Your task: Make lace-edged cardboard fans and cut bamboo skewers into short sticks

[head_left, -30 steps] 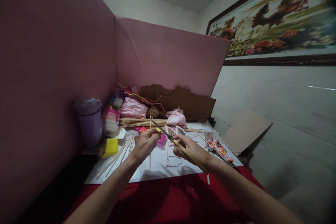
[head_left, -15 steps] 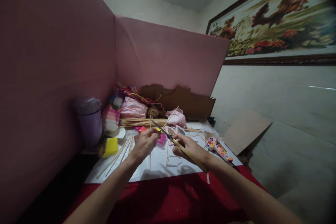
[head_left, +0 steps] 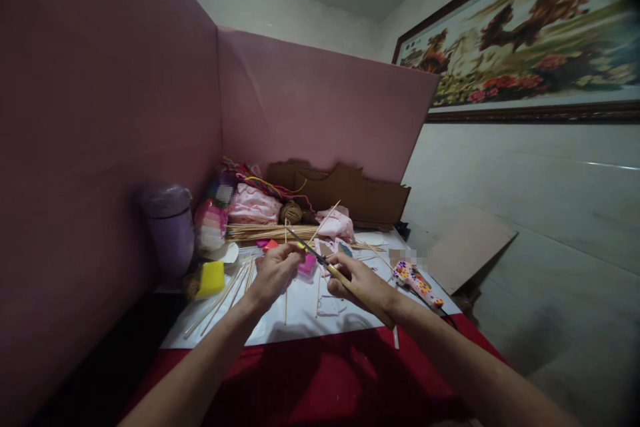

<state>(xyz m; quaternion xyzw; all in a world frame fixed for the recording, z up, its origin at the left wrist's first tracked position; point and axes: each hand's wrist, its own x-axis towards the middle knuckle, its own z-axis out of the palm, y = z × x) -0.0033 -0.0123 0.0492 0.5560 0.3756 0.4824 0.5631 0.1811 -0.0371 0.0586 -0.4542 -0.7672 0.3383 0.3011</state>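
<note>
My right hand (head_left: 356, 280) is closed around the long yellowish wooden handle of a knife-like tool (head_left: 361, 295). Its thin dark blade points up and left, across the tips of my left fingers. My left hand (head_left: 279, 271) is pinched closed beside the blade. A small spot of yellow (head_left: 301, 247) shows at those fingertips, but I cannot tell whether it is held or lies behind. One thin wooden stick (head_left: 326, 219) slants up to the right beyond the blade. Just behind and below the hands lies a bright pink packet (head_left: 307, 268).
Loose sticks (head_left: 227, 300) and a yellow block (head_left: 211, 279) lie left on the white sheet (head_left: 240, 337). A lidded purple bin (head_left: 171, 233) stands farther left. Behind are bundled sticks (head_left: 265, 233), a twine ball (head_left: 291, 213) and cardboard (head_left: 370, 193). A flower-patterned glue gun (head_left: 419, 285) lies right.
</note>
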